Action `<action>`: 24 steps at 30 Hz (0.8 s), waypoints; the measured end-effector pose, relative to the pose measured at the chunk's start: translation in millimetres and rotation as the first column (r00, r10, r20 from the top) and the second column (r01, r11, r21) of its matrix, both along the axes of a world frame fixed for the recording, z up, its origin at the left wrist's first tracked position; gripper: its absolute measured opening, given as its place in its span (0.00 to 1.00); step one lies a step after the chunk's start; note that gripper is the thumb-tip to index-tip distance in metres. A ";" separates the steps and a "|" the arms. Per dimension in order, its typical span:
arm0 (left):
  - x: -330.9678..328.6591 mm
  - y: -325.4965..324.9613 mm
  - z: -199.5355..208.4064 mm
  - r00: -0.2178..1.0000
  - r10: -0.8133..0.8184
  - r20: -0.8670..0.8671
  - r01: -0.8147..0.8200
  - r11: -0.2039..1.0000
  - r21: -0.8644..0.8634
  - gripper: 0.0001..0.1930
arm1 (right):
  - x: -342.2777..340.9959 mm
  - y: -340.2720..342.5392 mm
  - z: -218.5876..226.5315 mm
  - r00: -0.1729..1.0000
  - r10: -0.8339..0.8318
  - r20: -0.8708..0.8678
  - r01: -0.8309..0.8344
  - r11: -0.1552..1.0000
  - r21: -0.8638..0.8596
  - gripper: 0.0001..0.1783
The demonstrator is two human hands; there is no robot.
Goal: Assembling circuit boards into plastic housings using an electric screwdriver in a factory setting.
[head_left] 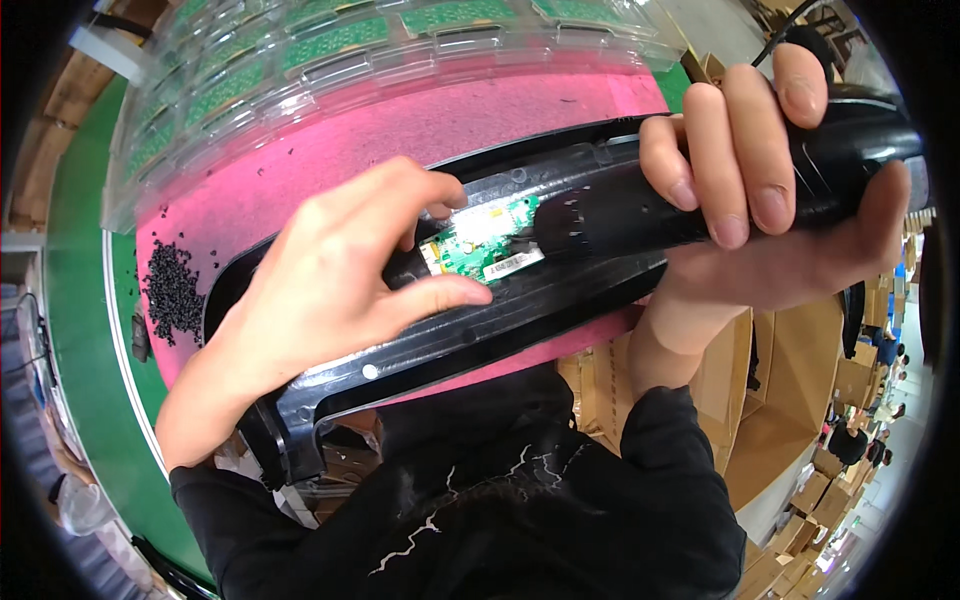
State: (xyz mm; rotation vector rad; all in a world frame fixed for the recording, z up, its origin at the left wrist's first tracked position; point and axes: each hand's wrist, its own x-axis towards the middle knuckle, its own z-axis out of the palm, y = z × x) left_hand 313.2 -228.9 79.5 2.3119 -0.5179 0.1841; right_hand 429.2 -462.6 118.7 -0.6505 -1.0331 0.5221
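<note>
A green circuit board with a white label strip lies in a long black plastic housing. My left hand reaches over the housing from the left. Its bent fingers are at the board's far side and its thumb at the near side, pinching about it. My right hand is wrapped round a thick black cylindrical tool, apparently an electric screwdriver. The front of this tool hangs over the right part of the housing, pointing at the board; I cannot make out its bit.
Clear plastic trays of green boards stand at the far side of the pink mat. A heap of small black screws lies at the mat's left. To the near right is an open cardboard box; people and cartons show beyond.
</note>
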 end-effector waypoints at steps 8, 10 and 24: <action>-4.9 -22.7 -13.3 0.994 0.050 -0.096 -0.018 0.952 0.306 0.30 | -12.3 2.1 0.1 0.928 -0.373 0.023 0.372 0.914 -0.163 0.28; -3.1 -22.4 -16.5 0.993 0.046 -0.107 -0.010 0.951 0.310 0.29 | -22.8 8.7 -0.9 0.710 -0.692 0.135 0.697 0.660 -0.281 0.33; -2.0 -24.3 -14.4 0.993 0.023 -0.118 0.013 0.954 0.300 0.24 | -22.5 15.4 4.7 0.771 -0.625 -0.121 0.596 0.776 -0.205 0.32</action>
